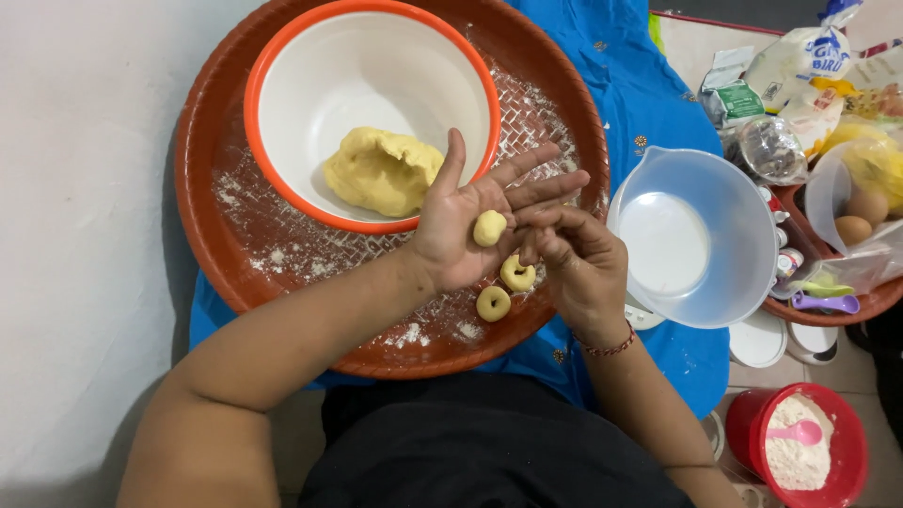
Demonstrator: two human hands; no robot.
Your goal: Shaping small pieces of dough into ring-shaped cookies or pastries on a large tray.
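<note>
Two hands are being held over a floured brown tray [282,273]. On the left hand [466,235], palm up with fingers spread, a small, smooth, pale yellow dough ball [489,228] is resting, while the right hand [578,263], fingertips bunched together, is touching it.

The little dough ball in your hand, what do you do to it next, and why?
Probably press a hole through its middle with a right-hand fingertip. The dough ball lies whole on the open left hand, and the right hand has its fingers bunched right beside it. Two dough rings already lie on the floured red tray, each with a hole, so this ball likely becomes the third.
</note>
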